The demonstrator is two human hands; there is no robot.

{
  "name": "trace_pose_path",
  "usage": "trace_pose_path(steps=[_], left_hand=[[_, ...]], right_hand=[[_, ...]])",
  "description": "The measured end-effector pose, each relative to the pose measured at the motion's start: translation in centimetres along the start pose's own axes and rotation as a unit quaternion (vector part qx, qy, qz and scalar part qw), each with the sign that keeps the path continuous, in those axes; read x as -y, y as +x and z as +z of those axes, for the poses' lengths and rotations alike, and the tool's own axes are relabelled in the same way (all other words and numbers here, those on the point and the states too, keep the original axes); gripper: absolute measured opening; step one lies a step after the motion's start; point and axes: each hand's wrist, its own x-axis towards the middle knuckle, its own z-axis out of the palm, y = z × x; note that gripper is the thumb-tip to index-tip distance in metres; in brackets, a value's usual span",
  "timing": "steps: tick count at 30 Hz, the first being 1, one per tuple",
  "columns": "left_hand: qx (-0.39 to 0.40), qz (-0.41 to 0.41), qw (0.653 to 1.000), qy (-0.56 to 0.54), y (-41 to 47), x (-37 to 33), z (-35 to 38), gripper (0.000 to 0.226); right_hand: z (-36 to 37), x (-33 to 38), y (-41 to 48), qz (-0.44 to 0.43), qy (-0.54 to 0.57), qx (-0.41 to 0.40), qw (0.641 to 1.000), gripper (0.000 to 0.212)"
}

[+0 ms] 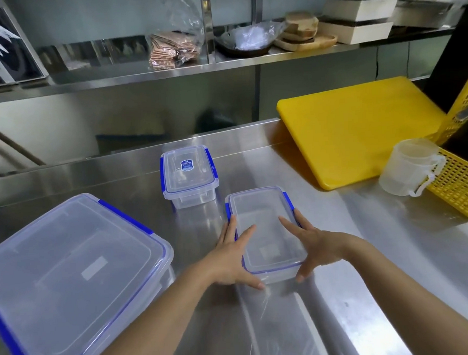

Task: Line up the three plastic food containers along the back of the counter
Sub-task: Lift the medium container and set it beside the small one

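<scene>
Three clear plastic containers with blue clips stand on the steel counter. The medium container is in the middle, lid on. My left hand presses its left side and my right hand its right side, with fingers spread over the lid edges. The small container, with a blue label on its lid, sits farther back near the counter's rear edge. The large container fills the near left.
A yellow cutting board leans at the back right. A translucent measuring jug stands beside a yellow perforated basket. A steel shelf above the counter carries bagged items, wooden boards and boxes.
</scene>
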Motion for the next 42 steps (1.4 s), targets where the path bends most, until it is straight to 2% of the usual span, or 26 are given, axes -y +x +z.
trace_pose_path(steps=[6,10,14,27,32,37,40,42], left_hand=[[-0.105,0.012,0.994,0.005,4.0,-0.4,-1.0,0.097],[-0.171,-0.002,0.984,0.043,7.0,-0.5,-1.7,0.078],[-0.186,-0.029,0.980,0.061,10.2,-0.8,-2.8,0.073],[-0.233,-0.088,0.964,0.094,19.1,0.5,-6.6,0.064],[-0.280,-0.100,0.942,0.156,19.2,-0.3,-6.1,0.060],[-0.304,-0.091,0.940,0.123,17.4,-1.1,-7.0,0.056],[-0.341,-0.074,0.931,0.106,14.6,-2.0,-8.9,0.052],[-0.376,-0.080,0.919,0.088,11.8,-2.5,-10.5,0.046]], right_hand=[[-2.6,-1.6,1.7,0.002,0.082,-0.075,0.994,0.108],[-4.8,-2.8,4.4,0.009,0.088,-0.129,0.988,0.096],[-7.0,-3.9,7.8,0.003,0.085,-0.159,0.984,0.085],[-12.0,-5.7,16.2,-0.027,0.071,-0.172,0.982,0.078],[-12.5,-5.4,15.7,-0.016,0.000,-0.202,0.979,0.076],[-12.2,-3.5,13.7,0.026,-0.044,-0.248,0.967,0.074],[-12.4,-0.9,12.7,0.008,-0.056,-0.270,0.961,0.071],[-12.5,1.5,11.7,-0.012,-0.024,-0.287,0.958,0.068]])
